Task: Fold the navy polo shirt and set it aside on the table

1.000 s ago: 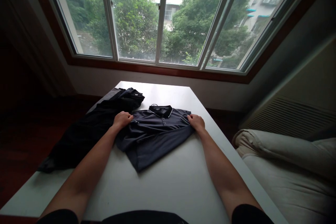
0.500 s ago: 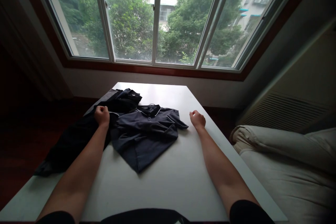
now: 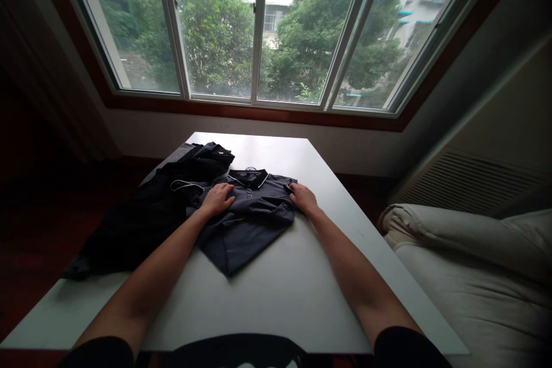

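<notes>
A dark grey polo shirt [image 3: 250,230] with a black collar edged in white lies on the white table, collar toward the window and its lower part folded up to a point. Flat on the shirt's left side rests my left hand [image 3: 219,199], open with fingers apart. At the right sleeve, my right hand [image 3: 303,198] has its fingers closed on the fabric near the cuff. The left sleeve, with a white trim line, spreads out beyond my left hand. Part of the shirt is hidden under both hands.
A heap of black clothing [image 3: 142,218] covers the table's left side and hangs over its edge. The white table [image 3: 276,310] reaches toward the window [image 3: 219,40]. A beige padded seat [image 3: 470,253] stands to the right, near a louvred panel [image 3: 461,184].
Both hands have moved inward onto the shirt. My left hand has opened from a fist and now lies flat. My right hand has come from the bare table to the right sleeve.
</notes>
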`<state>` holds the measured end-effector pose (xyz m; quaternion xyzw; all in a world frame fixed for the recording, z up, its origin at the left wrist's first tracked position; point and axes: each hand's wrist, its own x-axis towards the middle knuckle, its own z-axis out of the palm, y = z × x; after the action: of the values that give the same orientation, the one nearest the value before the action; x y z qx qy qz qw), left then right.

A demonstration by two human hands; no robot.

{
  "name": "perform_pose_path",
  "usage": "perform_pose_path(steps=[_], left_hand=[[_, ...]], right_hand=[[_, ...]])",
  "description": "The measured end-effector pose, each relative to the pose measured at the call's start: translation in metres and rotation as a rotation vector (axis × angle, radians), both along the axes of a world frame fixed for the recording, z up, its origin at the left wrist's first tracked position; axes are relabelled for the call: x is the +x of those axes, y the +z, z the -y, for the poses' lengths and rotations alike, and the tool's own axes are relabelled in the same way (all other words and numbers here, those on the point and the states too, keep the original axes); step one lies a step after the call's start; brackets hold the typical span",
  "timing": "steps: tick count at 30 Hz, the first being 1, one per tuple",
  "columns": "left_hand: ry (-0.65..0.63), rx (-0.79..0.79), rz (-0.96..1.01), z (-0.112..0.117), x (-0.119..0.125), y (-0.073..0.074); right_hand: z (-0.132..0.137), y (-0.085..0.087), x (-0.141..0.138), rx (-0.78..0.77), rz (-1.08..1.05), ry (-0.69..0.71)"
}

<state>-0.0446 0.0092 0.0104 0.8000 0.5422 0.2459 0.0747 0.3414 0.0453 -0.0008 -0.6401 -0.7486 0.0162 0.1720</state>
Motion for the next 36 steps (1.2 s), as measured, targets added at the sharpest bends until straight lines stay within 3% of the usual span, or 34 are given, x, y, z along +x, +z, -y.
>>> perform_pose_path(steps=[4, 7, 10, 14, 18, 21, 25, 28, 32, 36], left_hand=[[-0.049, -0.036, -0.063, 0.003, 0.003, -0.020], [-0.055, -0.039, -0.097, 0.005, 0.002, -0.019], [-0.066, -0.032, -0.096, 0.008, 0.004, -0.015], [-0.105, -0.010, -0.116, 0.015, 0.011, -0.011], [-0.147, -0.002, -0.182, 0.028, 0.028, -0.005], [-0.248, 0.018, -0.222, 0.049, 0.053, 0.002], [-0.437, 0.064, -0.272, 0.089, 0.096, 0.013], [-0.363, 0.062, -0.316, 0.112, 0.118, 0.024], [-0.175, -0.059, -0.393, 0.122, 0.122, 0.038], [-0.215, -0.143, -0.412, 0.123, 0.120, 0.044]], right_hand=[[-0.004, 0.000, 0.039, 0.011, -0.125, -0.337], [0.000, 0.002, 0.072, 0.039, -0.218, -0.544], [0.005, 0.005, 0.088, 0.106, -0.240, -0.605], [0.004, 0.012, 0.073, 0.230, -0.211, -0.507], [0.002, 0.019, 0.041, 0.310, -0.129, -0.214], [0.004, 0.018, 0.021, 0.269, -0.053, -0.008], [0.006, 0.006, 0.009, 0.116, 0.024, 0.161], [0.004, -0.004, 0.008, 0.032, 0.039, 0.186], [-0.001, -0.011, 0.011, 0.020, -0.018, 0.156], [-0.006, -0.015, 0.014, 0.011, -0.075, 0.126]])
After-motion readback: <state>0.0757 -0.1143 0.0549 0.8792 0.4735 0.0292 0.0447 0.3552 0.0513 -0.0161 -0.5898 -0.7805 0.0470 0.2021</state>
